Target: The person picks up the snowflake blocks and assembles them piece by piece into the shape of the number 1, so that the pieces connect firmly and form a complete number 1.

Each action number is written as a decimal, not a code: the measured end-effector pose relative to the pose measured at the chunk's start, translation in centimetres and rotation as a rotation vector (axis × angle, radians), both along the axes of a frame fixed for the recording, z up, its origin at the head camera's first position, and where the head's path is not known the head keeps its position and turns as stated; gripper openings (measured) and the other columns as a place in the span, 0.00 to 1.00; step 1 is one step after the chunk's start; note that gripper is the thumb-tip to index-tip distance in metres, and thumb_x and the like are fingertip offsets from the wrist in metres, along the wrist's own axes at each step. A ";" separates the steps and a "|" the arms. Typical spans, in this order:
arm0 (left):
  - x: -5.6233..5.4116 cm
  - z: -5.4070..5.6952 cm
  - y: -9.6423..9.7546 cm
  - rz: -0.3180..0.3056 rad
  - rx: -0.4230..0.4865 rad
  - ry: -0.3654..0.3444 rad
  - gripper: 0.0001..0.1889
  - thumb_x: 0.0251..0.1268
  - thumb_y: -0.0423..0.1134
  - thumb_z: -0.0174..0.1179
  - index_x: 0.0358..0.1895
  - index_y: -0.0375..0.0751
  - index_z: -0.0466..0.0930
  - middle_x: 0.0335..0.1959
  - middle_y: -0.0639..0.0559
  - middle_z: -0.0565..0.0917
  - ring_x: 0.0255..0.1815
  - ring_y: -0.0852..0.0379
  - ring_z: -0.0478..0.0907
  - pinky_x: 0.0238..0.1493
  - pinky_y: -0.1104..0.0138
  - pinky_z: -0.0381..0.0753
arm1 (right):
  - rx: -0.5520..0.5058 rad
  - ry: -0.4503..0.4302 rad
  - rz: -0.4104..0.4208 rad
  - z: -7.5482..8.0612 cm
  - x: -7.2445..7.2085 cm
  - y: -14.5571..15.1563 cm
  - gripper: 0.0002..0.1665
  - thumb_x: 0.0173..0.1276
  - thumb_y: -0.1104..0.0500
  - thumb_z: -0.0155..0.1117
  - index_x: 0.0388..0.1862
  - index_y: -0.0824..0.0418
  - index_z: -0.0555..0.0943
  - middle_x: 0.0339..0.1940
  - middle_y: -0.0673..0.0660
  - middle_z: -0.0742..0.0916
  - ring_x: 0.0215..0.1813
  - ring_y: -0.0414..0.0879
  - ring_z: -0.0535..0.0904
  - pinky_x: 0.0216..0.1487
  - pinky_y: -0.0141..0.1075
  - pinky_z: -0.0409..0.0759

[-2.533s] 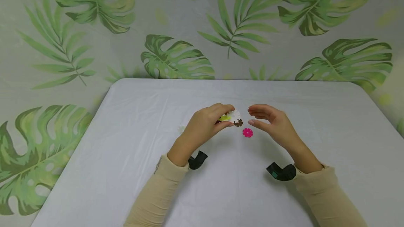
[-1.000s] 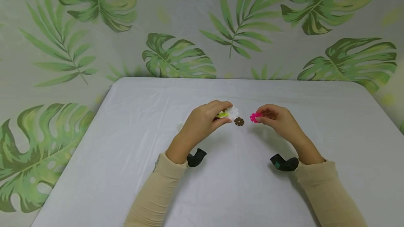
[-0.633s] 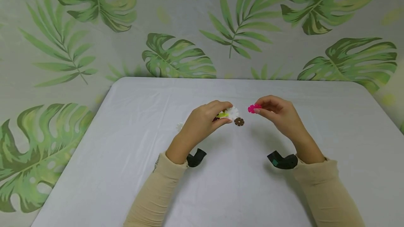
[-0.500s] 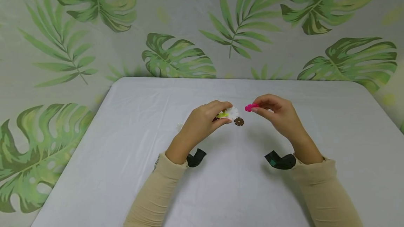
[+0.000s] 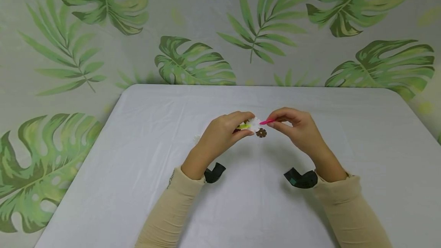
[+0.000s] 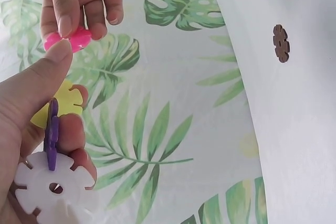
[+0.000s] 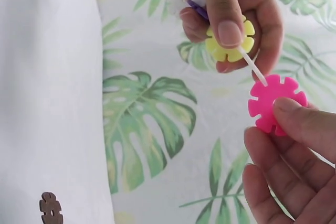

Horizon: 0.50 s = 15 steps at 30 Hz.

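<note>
My left hand (image 5: 222,131) grips a chain of notched plastic discs above the table. The chain includes a white disc (image 6: 39,187), a purple disc (image 6: 51,137) and a yellow disc (image 7: 217,51). Another white disc, edge-on in the right wrist view, sticks out from the yellow one toward the right. Between thumb and fingertips, my right hand (image 5: 298,131) pinches a pink notched disc (image 7: 268,98). The pink disc's rim meets the outer edge of that white disc (image 7: 253,66), crosswise to it. Fingers hide part of the chain.
A brown notched disc (image 5: 261,132) lies on the white table (image 5: 255,209), just below the hands in the head view. A pale notched piece (image 5: 197,139) shows left of the left wrist. Black wrist cameras (image 5: 301,178) sit under both wrists. Leaf-patterned cloth hangs behind.
My right hand has picked the pink disc off the table, lifted it, turned it edge-on and brought it left to the white disc. The left hand has barely moved.
</note>
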<state>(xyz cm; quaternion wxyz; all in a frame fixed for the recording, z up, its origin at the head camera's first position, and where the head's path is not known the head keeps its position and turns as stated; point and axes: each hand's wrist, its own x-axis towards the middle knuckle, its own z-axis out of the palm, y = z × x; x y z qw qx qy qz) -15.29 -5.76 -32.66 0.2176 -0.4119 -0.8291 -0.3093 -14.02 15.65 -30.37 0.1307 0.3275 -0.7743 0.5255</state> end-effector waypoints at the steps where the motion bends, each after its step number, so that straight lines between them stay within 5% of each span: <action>1: 0.0 0.0 0.0 -0.002 0.001 0.001 0.20 0.52 0.40 0.64 0.49 0.37 0.76 0.42 0.50 0.81 0.33 0.63 0.77 0.36 0.78 0.72 | -0.004 0.008 0.002 -0.1 0.0 0.0 0.10 0.50 0.80 0.61 0.30 0.72 0.78 0.29 0.62 0.82 0.33 0.43 0.77 0.36 0.28 0.74; 15: -0.1 -0.1 0.2 -0.019 0.009 0.010 0.19 0.52 0.39 0.64 0.47 0.34 0.77 0.42 0.49 0.81 0.33 0.61 0.76 0.38 0.77 0.72 | -0.089 0.067 -0.006 -2.7 -1.3 0.3 0.12 0.48 0.79 0.64 0.30 0.68 0.83 0.29 0.57 0.85 0.34 0.43 0.80 0.37 0.30 0.76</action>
